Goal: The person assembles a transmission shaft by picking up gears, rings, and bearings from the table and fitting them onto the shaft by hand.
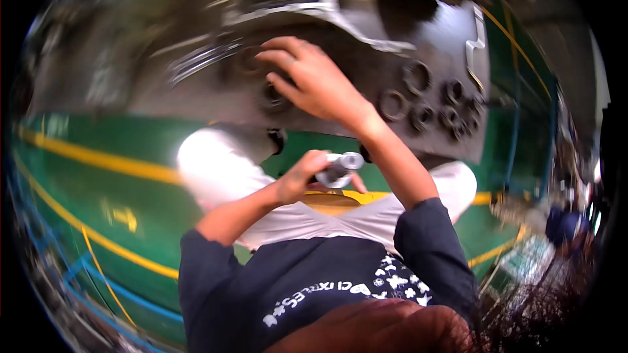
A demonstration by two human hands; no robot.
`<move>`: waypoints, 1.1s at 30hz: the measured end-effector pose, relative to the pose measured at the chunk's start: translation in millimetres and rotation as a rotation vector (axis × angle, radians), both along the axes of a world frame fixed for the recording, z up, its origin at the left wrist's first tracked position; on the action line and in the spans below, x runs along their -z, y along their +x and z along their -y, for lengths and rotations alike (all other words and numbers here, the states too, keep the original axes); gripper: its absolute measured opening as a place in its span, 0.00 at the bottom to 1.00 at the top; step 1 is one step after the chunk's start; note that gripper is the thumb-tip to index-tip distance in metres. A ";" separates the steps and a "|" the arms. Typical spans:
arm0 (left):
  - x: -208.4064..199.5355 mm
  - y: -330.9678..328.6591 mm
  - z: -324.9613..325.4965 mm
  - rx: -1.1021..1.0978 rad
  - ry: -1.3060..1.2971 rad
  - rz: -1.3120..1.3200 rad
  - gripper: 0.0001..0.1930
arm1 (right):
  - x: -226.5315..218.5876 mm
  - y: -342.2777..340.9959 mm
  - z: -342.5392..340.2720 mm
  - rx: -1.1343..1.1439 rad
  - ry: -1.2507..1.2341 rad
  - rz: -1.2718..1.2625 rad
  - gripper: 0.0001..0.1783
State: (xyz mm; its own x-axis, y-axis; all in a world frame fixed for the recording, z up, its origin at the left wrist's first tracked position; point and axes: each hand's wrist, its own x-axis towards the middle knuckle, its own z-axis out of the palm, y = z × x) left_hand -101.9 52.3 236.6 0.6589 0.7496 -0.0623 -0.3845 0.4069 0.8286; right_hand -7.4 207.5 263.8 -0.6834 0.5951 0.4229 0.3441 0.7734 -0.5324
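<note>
My left hand (305,174) is closed around a stepped metal shaft part (339,171), silvery with a wide collar, held over my lap. Its bright round end faces up. Stretched out over the metal worktable (190,95), my right hand (314,78) has its fingers apart and nothing visible in them. Just below those fingertips lies a dark metal ring (273,99), partly covered by the hand and blurred. I cannot tell whether the fingers touch it. Left of the hand are some long shiny rods (206,60), smeared by motion.
Several dark metal rings (420,117) lie loose on the table's right side. A large metal frame (288,10) stands at the back. The floor (98,186) is green with yellow lines; blue rails (85,274) run along the left. Another person (566,225) is at the far right.
</note>
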 end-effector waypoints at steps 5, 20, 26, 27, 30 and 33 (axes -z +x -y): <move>-8.2 -4.5 -1.9 0.022 0.018 -0.015 0.44 | -21.9 122.5 37.0 0.305 0.055 -0.106 0.15; 11.3 5.1 2.9 -0.118 -0.086 0.023 0.48 | 4.3 383.8 28.5 1.164 -0.121 -0.300 0.29; 14.9 11.3 -1.2 -0.105 -0.072 -0.006 0.47 | -6.3 410.1 21.7 1.140 -0.281 -0.090 0.16; 15.3 9.7 0.4 -0.117 -0.100 -0.020 0.48 | -1.5 407.5 18.4 1.104 -0.319 -0.164 0.14; 19.0 5.5 7.0 -0.152 -0.113 -0.110 0.50 | 1.9 407.2 14.2 1.077 -0.415 -0.190 0.14; 12.5 17.4 -5.0 -0.086 -0.096 -0.141 0.52 | 4.9 433.8 23.0 1.113 -0.401 -0.238 0.10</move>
State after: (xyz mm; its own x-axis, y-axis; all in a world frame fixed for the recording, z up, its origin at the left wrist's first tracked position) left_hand -84.5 57.3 224.0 0.5725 0.7888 -0.2238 -0.3039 0.4577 0.8356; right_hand 426.5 184.5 258.9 0.3572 0.9264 0.1190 0.5777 -0.1190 -0.8075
